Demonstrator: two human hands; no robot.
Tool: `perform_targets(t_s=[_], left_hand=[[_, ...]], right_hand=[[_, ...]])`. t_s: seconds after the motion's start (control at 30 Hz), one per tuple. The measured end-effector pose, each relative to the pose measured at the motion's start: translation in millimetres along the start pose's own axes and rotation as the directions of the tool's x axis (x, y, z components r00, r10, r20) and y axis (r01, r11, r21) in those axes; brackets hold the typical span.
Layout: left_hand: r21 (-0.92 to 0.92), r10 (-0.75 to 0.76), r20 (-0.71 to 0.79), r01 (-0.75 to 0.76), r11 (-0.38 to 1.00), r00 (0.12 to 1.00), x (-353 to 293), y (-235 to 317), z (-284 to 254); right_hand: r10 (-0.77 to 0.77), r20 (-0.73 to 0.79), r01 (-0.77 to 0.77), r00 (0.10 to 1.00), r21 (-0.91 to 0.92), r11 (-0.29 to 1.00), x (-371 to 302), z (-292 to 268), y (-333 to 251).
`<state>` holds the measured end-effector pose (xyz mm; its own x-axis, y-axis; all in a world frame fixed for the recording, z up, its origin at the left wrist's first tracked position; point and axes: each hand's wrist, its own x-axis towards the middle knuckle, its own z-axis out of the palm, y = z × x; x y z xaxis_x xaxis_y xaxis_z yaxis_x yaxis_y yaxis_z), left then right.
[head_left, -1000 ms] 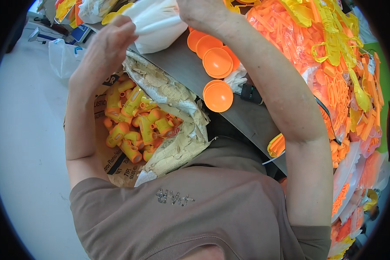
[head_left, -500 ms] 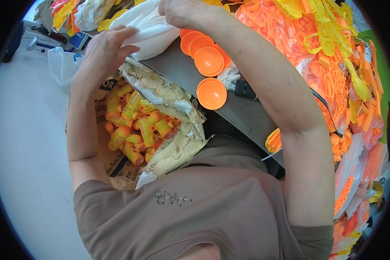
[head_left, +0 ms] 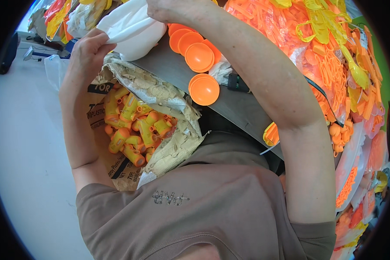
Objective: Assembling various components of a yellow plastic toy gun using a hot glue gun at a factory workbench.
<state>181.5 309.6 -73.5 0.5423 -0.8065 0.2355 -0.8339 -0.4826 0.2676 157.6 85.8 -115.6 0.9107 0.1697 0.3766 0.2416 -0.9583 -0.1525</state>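
A white plastic bag (head_left: 138,37) is stretched between my two hands at the far edge of the table. The fingers of my left hand (head_left: 87,51) are closed on its left rim. My right hand (head_left: 159,9), cut off by the top of the view, grips its far right side; its fingertips are hidden. What the bag holds cannot be seen. Just right of it, several round orange plastic cups (head_left: 199,57) lie overlapped on the grey table (head_left: 229,106). Below my left wrist stands an open paper sack (head_left: 160,86), holding several yellow-and-orange plastic pieces (head_left: 136,119).
A big heap of orange plastic parts (head_left: 268,26) covers the table's right side, with yellow pieces (head_left: 325,26) on top. A stack of orange cups (head_left: 204,89) and a small black object (head_left: 237,82) lie nearer. A clear bag (head_left: 56,71) hangs at the left.
My left hand has gone from spread fingers beside the white bag to closed on its rim. Both hands have shifted left, and the bag is pulled wider.
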Motion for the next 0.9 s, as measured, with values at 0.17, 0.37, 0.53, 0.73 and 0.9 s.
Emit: perform_targets(t_s=[0.17, 0.37, 0.53, 0.73, 0.9], left_hand=[[0.015, -0.071, 0.084, 0.07, 0.997, 0.994, -9.0, -11.2, -6.9], [0.291, 0.14, -0.153, -0.091, 0.952, 0.978, -0.1, 29.6, 5.8], [-0.089, 0.418, -0.238, -0.448, 0.89, 0.877, -28.5, 117.7, 24.9], [-0.468, 0.711, -0.121, -0.671, 0.575, 0.693, -24.3, 212.1, 100.8], [-0.41, 0.765, -0.103, -0.728, 0.55, 0.636, -3.1, 251.2, 138.9]], right_hand=[[0.427, 0.141, -0.337, 0.893, -0.42, 0.843, -6.4, -30.9, -50.8], [-0.366, -0.15, 0.35, 0.918, -0.126, 0.928, -67.6, -95.6, 9.9], [0.202, 0.253, -0.277, 0.946, 0.31, 0.91, -180.3, -181.7, -14.0], [0.47, 0.114, -0.477, 0.875, 0.368, 0.799, -341.6, -193.2, -25.1], [0.817, 0.107, -0.714, 0.567, 0.559, 0.422, -413.4, -146.7, -87.8]])
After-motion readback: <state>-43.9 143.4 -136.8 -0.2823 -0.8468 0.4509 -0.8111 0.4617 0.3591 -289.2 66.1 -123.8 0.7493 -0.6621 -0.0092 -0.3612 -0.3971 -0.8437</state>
